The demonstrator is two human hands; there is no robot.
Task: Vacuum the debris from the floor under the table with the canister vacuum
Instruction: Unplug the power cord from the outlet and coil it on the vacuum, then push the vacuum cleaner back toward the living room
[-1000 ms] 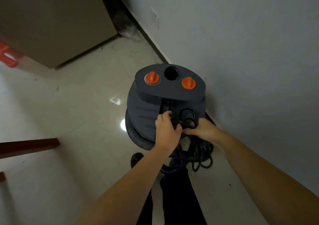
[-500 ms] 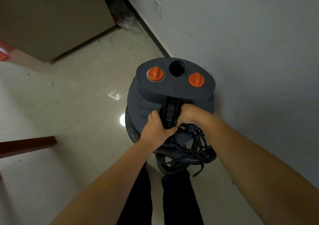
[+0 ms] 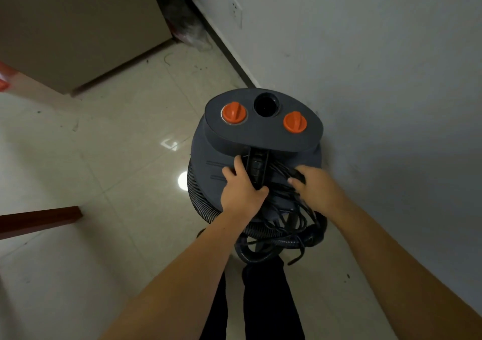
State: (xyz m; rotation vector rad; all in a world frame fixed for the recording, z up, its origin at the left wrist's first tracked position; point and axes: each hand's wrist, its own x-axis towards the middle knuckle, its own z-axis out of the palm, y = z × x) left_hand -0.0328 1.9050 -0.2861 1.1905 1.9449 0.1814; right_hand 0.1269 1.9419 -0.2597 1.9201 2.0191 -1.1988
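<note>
While the canister vacuum [image 3: 257, 157] stands on the tiled floor [image 3: 112, 162] beside the wall [image 3: 378, 78], I keep my left hand [image 3: 241, 192] on its carry handle [image 3: 257, 170], thumb on one side and fingers on the other, probably to steady it. My right hand [image 3: 317, 189] curls its grip round loops of the black power cord [image 3: 289, 183] bundled at the back, I judge to free it for plugging in; a wall socket [image 3: 235, 10] sits further along. The ribbed hose [image 3: 206, 209] lies coiled around the body.
</note>
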